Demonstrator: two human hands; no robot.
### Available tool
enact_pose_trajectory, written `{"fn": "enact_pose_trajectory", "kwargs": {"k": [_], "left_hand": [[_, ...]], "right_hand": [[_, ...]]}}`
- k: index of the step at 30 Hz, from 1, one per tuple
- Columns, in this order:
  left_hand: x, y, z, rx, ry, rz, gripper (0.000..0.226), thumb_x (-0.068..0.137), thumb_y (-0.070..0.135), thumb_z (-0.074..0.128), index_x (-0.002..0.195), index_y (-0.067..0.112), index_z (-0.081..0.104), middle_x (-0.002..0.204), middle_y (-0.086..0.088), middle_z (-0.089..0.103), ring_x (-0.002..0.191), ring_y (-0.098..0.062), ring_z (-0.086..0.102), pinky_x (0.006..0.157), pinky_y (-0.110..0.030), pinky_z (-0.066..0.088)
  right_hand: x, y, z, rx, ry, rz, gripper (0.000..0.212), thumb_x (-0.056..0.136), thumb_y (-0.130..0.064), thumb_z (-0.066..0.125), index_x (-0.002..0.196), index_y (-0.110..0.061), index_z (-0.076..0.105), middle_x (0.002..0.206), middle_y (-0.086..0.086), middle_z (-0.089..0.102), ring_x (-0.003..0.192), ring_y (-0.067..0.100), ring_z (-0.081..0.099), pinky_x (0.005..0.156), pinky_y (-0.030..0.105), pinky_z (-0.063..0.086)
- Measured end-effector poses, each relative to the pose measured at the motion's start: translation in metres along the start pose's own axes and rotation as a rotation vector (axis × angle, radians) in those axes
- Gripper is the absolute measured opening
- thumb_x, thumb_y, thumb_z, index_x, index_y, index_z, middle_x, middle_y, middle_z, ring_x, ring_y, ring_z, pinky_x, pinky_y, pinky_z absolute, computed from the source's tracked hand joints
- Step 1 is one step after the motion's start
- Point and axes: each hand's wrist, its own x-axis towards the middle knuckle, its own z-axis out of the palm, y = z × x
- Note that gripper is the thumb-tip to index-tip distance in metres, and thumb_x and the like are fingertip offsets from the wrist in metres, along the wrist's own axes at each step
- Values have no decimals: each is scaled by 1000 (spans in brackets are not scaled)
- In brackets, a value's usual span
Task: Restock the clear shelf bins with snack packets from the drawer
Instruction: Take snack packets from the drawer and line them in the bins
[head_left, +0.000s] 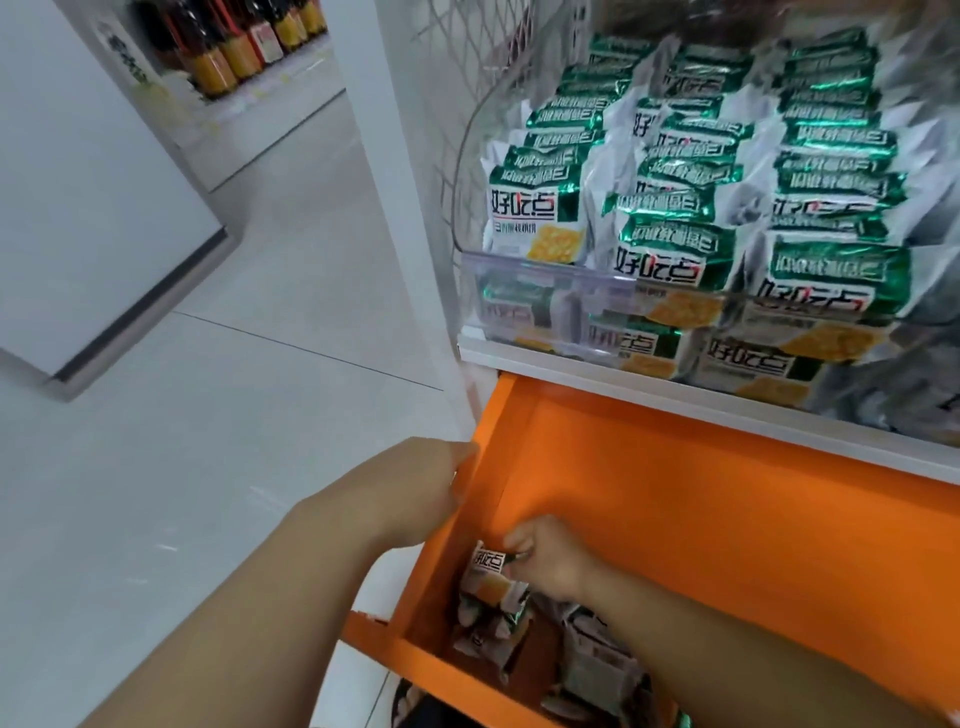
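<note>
Snack packet (488, 564) in the orange drawer (675, 519) is pinched by the right hand (553, 564); left hand (415, 488) seemingly grips its wall.

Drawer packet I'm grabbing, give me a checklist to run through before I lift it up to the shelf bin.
1. Drawer open wide enough to lift out: ok.
2. Left hand holds the drawer's side wall, steadying it: ok.
3. Right hand pinches one packet near its top: ok.
4. Room in the clear bin above: cannot tell; its rows look packed up to the front wall.
5. Other packets left in the drawer for later: ok.
</note>
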Motion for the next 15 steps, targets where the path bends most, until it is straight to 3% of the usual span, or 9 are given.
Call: {"fn": "enact_pose_trajectory", "kwargs": {"k": [4, 6, 8, 10, 12, 15], "left_hand": [[-4, 0, -3, 49, 4, 11, 53, 100, 23, 44, 150, 27, 26, 154, 3, 30, 137, -16, 35, 109, -26, 28], [-8, 1, -7, 35, 40, 20, 52, 100, 24, 45, 148, 30, 29, 153, 5, 32, 136, -15, 37, 109, -28, 31], [-14, 3, -13, 7, 125, 3, 48, 99, 27, 47, 145, 33, 35, 150, 7, 37, 133, -16, 41, 108, -35, 37], [-20, 5, -21, -36, 279, -25, 37, 97, 29, 49, 134, 37, 48, 140, 9, 49, 124, -14, 49, 101, -38, 44], [-25, 7, -30, -121, 480, -35, 21, 95, 28, 51, 111, 40, 59, 119, 14, 61, 109, -12, 57, 90, -34, 49], [-30, 13, -41, -297, 726, 7, 12, 92, 27, 55, 97, 38, 58, 93, 21, 59, 94, -10, 60, 76, -29, 48]], "right_hand": [[-31, -16, -30, -36, 27, -66, 25, 87, 2, 59, 109, -5, 67, 114, 7, 63, 73, 12, 59, 60, 15, 44], [-58, -34, -52, -163, 52, -147, 24, 89, -3, 58, 106, -14, 69, 110, 2, 66, 80, 15, 64, 64, 21, 47], [-89, -55, -77, -354, 109, -260, 25, 92, -9, 56, 108, -22, 70, 98, -13, 63, 78, 1, 57, 64, 16, 42], [-122, -78, -101, -489, 186, -377, 25, 93, -13, 55, 107, -27, 70, 82, -20, 53, 73, -2, 52, 60, 13, 38], [-154, -99, -124, -522, 243, -460, 21, 93, -14, 59, 105, -28, 69, 80, -20, 49, 76, -7, 50, 64, 13, 40], [-195, -132, -154, -499, 353, -607, 21, 89, -10, 64, 101, -25, 71, 80, -20, 52, 80, -8, 52, 69, 13, 42]]}}
